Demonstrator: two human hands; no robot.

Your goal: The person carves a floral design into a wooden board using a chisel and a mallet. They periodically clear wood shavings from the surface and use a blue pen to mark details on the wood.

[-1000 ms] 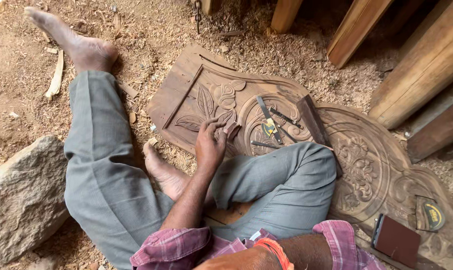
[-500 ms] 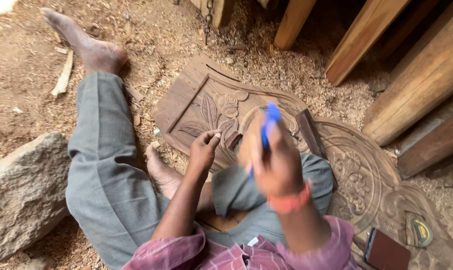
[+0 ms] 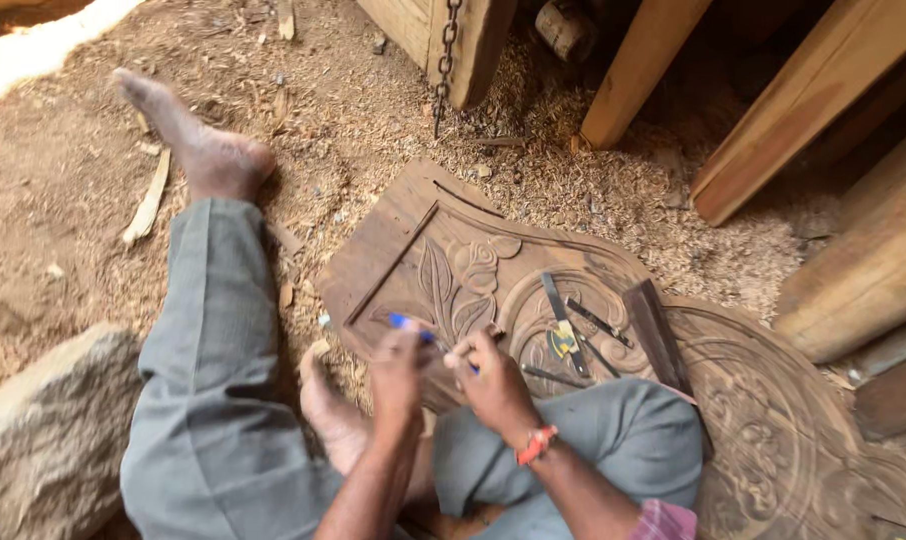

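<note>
I sit on the ground with a carved wooden panel [image 3: 453,260] in front of my folded leg. My left hand [image 3: 397,372] and my right hand [image 3: 495,385] are close together over the panel's near edge. Between them is a blue pen [image 3: 411,324], with each hand gripping one end of it. The hands are motion-blurred, so the exact grip is unclear. An orange band sits on my right wrist. Leaf and flower carving shows just beyond the fingers.
Several metal chisels [image 3: 565,325] and a dark wooden block [image 3: 657,335] lie on the panel to the right. A large rock [image 3: 43,430] sits at left. Thick timber beams [image 3: 773,110] and a hanging chain [image 3: 443,60] stand behind. Sawdust covers the ground.
My right hand came into view holding the blue pen up, then dropped to meet my left hand at the panel. The view shifted slightly downward.
</note>
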